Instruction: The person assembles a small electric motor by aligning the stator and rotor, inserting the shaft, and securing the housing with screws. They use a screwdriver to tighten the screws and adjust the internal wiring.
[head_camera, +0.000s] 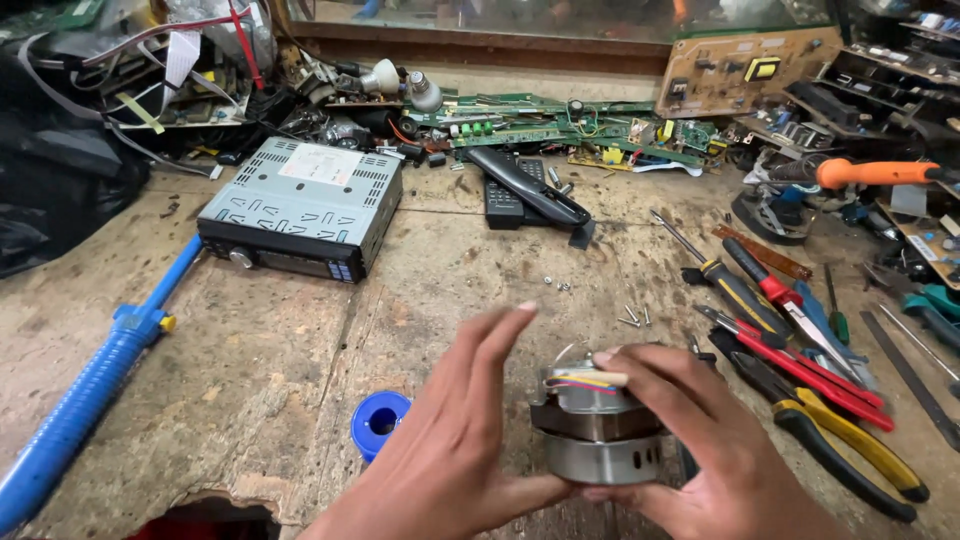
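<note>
Both hands are on a small round metal motor, held just above the wooden workbench near its front edge. The right hand wraps the motor's right side, thumb laid over the top where coloured wires come out, fingers curled under the lower shell. The left hand props the left side from below with the thumb while its fingers are spread wide and straight, gripping nothing.

To handle this well, the grip should stay on the metal shells, with the thumb kept from tugging the thin wires. The two shells look slightly parted, though the hands hide the seam, so I can't be sure.

Just left of the motor sits a blue solder spool. Right of it lie pliers with yellow handles and red-handled cutters, close enough to snag a sleeve. Loose screws lie just beyond the motor. Farther back to the left stands a car stereo.
</note>
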